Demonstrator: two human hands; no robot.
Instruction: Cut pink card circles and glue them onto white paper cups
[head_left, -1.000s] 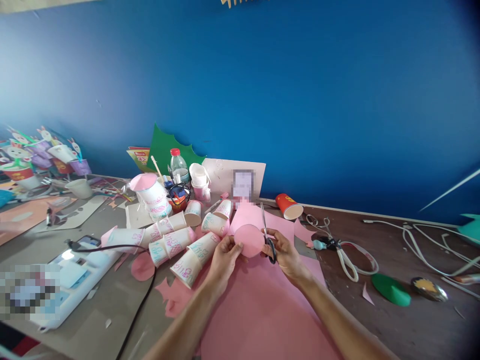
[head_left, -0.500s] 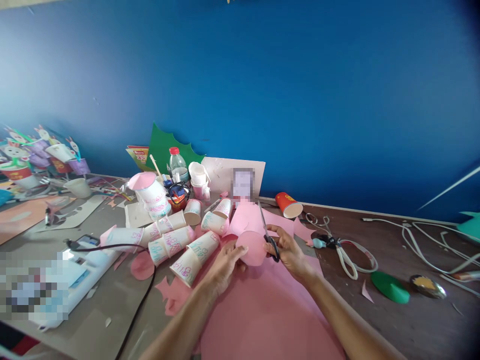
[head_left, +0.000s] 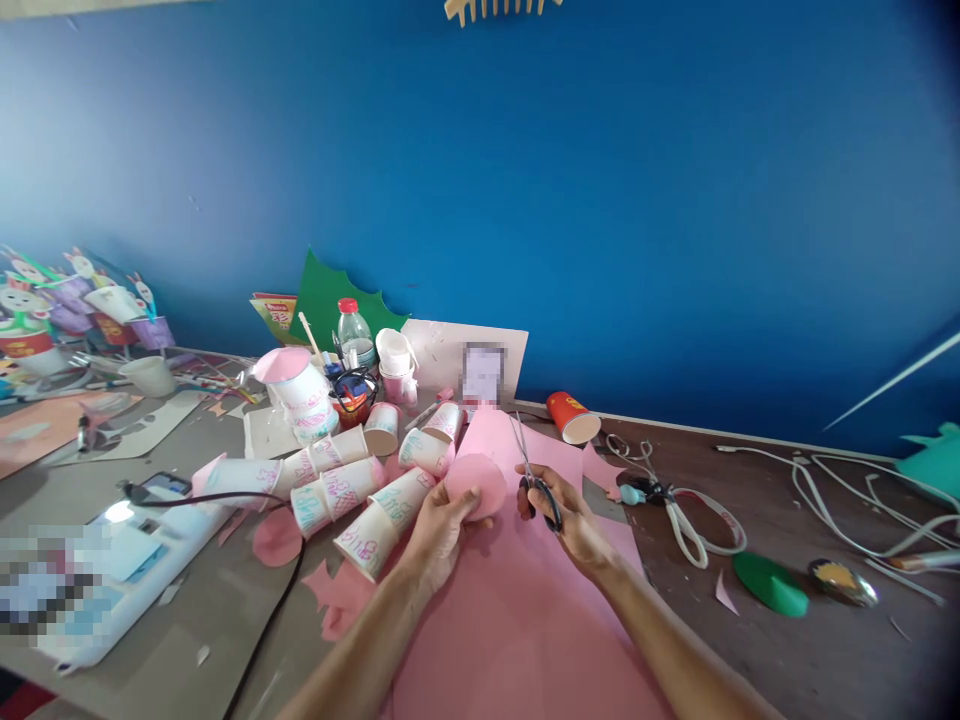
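Head view: left hand (head_left: 439, 522) pinches pink paper disc (head_left: 475, 476), right hand (head_left: 576, 512) grips black-handled metal scissors (head_left: 532, 481); I'd turn only the disc.

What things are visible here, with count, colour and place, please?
Tabletop: one, grey-brown, below.
Wall: one, blue, behind.
Large paper sheet: one, pink, centre.
Round paper pieces: at least two, pink, over and left of sheet.
Metal scissors: one, black-handled, above sheet.
Patterned paper cups: several, white, left.
Lying paper cup: one, red, near wall.
Plastic bottle: one, clear, red-capped, behind cups.
Jagged paper: one, green, against wall.
Rabbit-decorated cups: several, purple, white, red, far left.
Looped cables: several, white, right.
Curved paper piece: one, green, right.
Rest: too small or unclear.
Left hand: one, bare, holding pink piece.
Right hand: one, bare, holding scissors.
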